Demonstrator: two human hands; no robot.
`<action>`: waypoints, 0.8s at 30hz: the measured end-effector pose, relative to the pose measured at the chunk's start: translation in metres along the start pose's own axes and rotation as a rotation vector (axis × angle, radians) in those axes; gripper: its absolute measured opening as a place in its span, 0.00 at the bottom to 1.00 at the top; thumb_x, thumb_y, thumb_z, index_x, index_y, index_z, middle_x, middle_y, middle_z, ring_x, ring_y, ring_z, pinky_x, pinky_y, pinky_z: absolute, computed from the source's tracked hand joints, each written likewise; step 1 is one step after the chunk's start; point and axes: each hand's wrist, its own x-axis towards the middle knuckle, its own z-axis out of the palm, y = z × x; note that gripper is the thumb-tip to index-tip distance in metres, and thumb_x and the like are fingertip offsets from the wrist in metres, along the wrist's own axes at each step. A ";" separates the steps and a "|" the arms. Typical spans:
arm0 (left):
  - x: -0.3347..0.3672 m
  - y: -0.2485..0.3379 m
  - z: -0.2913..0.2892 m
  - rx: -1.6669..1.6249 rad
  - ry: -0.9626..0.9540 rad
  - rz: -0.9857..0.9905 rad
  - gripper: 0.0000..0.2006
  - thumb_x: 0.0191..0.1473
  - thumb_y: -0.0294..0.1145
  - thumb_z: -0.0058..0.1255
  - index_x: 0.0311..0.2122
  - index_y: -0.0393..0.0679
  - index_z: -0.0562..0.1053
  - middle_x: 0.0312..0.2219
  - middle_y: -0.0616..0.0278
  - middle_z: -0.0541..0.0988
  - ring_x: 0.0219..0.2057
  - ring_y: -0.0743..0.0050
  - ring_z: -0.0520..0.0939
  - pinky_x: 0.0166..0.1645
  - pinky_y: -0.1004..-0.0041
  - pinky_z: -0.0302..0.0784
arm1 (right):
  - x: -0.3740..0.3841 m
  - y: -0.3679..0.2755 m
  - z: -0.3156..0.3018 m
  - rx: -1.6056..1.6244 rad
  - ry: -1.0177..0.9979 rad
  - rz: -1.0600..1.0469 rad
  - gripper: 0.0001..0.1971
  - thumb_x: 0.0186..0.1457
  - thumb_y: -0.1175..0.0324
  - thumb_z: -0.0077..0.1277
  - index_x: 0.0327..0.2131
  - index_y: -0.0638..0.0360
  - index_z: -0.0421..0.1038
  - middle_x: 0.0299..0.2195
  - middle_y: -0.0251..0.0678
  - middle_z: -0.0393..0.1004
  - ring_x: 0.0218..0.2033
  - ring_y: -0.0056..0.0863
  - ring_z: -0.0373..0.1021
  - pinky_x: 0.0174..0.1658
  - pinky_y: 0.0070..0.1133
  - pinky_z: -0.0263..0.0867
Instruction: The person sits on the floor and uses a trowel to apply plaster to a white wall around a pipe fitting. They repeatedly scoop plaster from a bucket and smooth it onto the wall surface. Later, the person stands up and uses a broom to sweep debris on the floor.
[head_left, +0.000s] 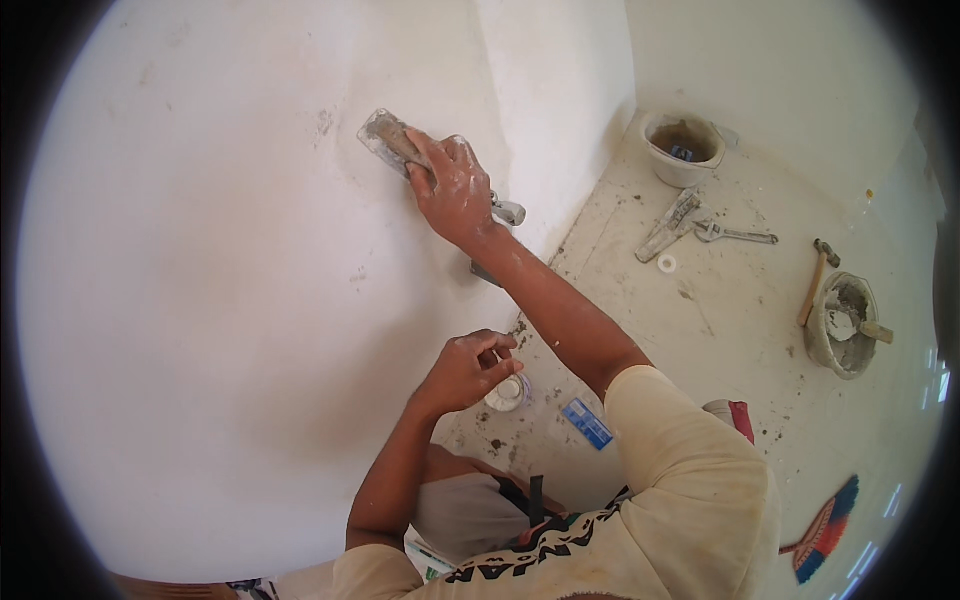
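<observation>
White wall and hand-held float

The right hand is gripping the float by its back, thumb and fingers closing around it, and the float is lying against the wall at the upper middle of the view. A metal fitting is projecting from the wall just beside the wrist. The left hand is hanging lower, near the wall, its fingers loosely bent and clasping nothing visible. Below it a round tub is partly showing on the floor, and a blue box is lying nearby. Near the corner a bucket is standing; before it a scraper, a wrench and a white ring are lying. Farther right, a second bucket is holding grey material, with a hammer resting just beside it. Toward the lower right, a red-and-blue brush is lying.
</observation>
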 end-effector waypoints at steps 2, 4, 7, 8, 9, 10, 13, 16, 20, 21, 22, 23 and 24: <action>-0.001 -0.002 0.001 -0.005 0.000 -0.002 0.19 0.52 0.37 0.61 0.44 0.34 0.76 0.31 0.57 0.80 0.27 0.73 0.80 0.36 0.72 0.76 | 0.008 0.012 -0.002 -0.037 0.031 0.016 0.23 0.50 0.72 0.56 0.52 0.53 0.70 0.30 0.42 0.70 0.32 0.40 0.68 0.35 0.33 0.68; -0.001 -0.004 0.001 0.001 0.007 0.009 0.18 0.53 0.37 0.61 0.44 0.35 0.76 0.30 0.58 0.81 0.27 0.75 0.80 0.36 0.73 0.76 | 0.023 0.023 -0.004 -0.061 0.077 0.051 0.23 0.50 0.71 0.55 0.52 0.52 0.70 0.30 0.43 0.71 0.33 0.41 0.69 0.36 0.33 0.68; 0.000 -0.005 0.003 0.008 0.016 0.020 0.17 0.53 0.38 0.61 0.42 0.36 0.76 0.29 0.59 0.81 0.27 0.77 0.80 0.36 0.73 0.76 | 0.042 0.048 -0.006 -0.121 0.133 0.102 0.22 0.51 0.69 0.55 0.53 0.54 0.70 0.33 0.45 0.72 0.35 0.43 0.70 0.39 0.35 0.68; 0.001 -0.004 0.002 0.008 0.015 0.011 0.17 0.53 0.38 0.61 0.42 0.36 0.76 0.29 0.59 0.81 0.28 0.77 0.80 0.36 0.73 0.76 | 0.045 0.054 -0.009 -0.106 0.134 0.145 0.22 0.52 0.68 0.54 0.53 0.54 0.70 0.34 0.46 0.72 0.36 0.44 0.70 0.40 0.35 0.68; 0.001 -0.004 0.002 0.008 0.015 0.002 0.17 0.53 0.38 0.61 0.43 0.36 0.76 0.29 0.59 0.81 0.28 0.77 0.80 0.37 0.73 0.76 | 0.047 0.060 -0.014 -0.092 0.135 0.186 0.22 0.52 0.68 0.54 0.53 0.55 0.69 0.35 0.47 0.72 0.36 0.44 0.70 0.41 0.36 0.68; 0.001 -0.005 0.003 0.013 0.011 -0.004 0.17 0.53 0.38 0.61 0.43 0.36 0.76 0.29 0.59 0.81 0.28 0.76 0.80 0.37 0.73 0.77 | 0.048 0.064 -0.017 -0.077 0.136 0.228 0.22 0.52 0.68 0.54 0.53 0.56 0.69 0.36 0.48 0.73 0.37 0.45 0.70 0.41 0.36 0.67; 0.002 -0.003 0.002 0.036 0.012 0.003 0.18 0.53 0.39 0.61 0.43 0.35 0.76 0.30 0.58 0.81 0.29 0.75 0.81 0.37 0.73 0.77 | 0.040 0.056 -0.018 -0.001 0.087 0.135 0.23 0.54 0.67 0.52 0.54 0.55 0.67 0.36 0.48 0.71 0.38 0.46 0.69 0.43 0.37 0.67; 0.003 -0.008 0.004 0.025 0.009 0.028 0.18 0.53 0.39 0.61 0.43 0.35 0.76 0.30 0.58 0.81 0.29 0.75 0.81 0.38 0.73 0.77 | 0.028 0.041 -0.011 0.019 0.002 0.137 0.23 0.54 0.67 0.52 0.55 0.52 0.67 0.36 0.49 0.70 0.39 0.46 0.69 0.43 0.38 0.67; 0.005 -0.008 0.004 0.016 0.010 0.023 0.18 0.53 0.39 0.61 0.43 0.35 0.76 0.31 0.58 0.82 0.29 0.74 0.81 0.38 0.73 0.77 | 0.037 0.059 -0.008 -0.092 0.050 0.167 0.23 0.53 0.67 0.53 0.54 0.53 0.68 0.37 0.50 0.71 0.39 0.48 0.70 0.42 0.38 0.68; 0.005 -0.008 0.005 0.020 0.009 0.020 0.18 0.53 0.39 0.61 0.43 0.35 0.76 0.32 0.57 0.82 0.29 0.74 0.81 0.38 0.73 0.77 | 0.042 0.069 -0.010 -0.130 0.100 0.179 0.22 0.53 0.67 0.53 0.53 0.53 0.68 0.38 0.51 0.72 0.39 0.49 0.70 0.42 0.38 0.68; 0.005 -0.007 0.005 0.021 0.013 0.011 0.18 0.53 0.39 0.61 0.43 0.35 0.76 0.32 0.57 0.82 0.29 0.74 0.81 0.38 0.73 0.77 | 0.045 0.077 -0.012 -0.125 0.108 0.195 0.22 0.53 0.67 0.53 0.53 0.53 0.68 0.38 0.51 0.72 0.39 0.49 0.70 0.42 0.38 0.67; 0.004 -0.007 0.005 0.023 0.015 0.002 0.18 0.53 0.38 0.61 0.43 0.35 0.76 0.32 0.57 0.82 0.29 0.74 0.81 0.38 0.73 0.77 | 0.049 0.081 -0.015 -0.120 0.117 0.212 0.22 0.53 0.66 0.53 0.53 0.54 0.68 0.38 0.51 0.72 0.39 0.49 0.70 0.43 0.39 0.67; 0.004 -0.007 0.005 0.026 0.018 -0.006 0.18 0.53 0.38 0.61 0.43 0.35 0.76 0.32 0.57 0.82 0.29 0.74 0.81 0.38 0.73 0.77 | 0.050 0.083 -0.018 -0.115 0.127 0.228 0.22 0.53 0.66 0.53 0.53 0.55 0.68 0.38 0.51 0.72 0.39 0.48 0.70 0.43 0.39 0.67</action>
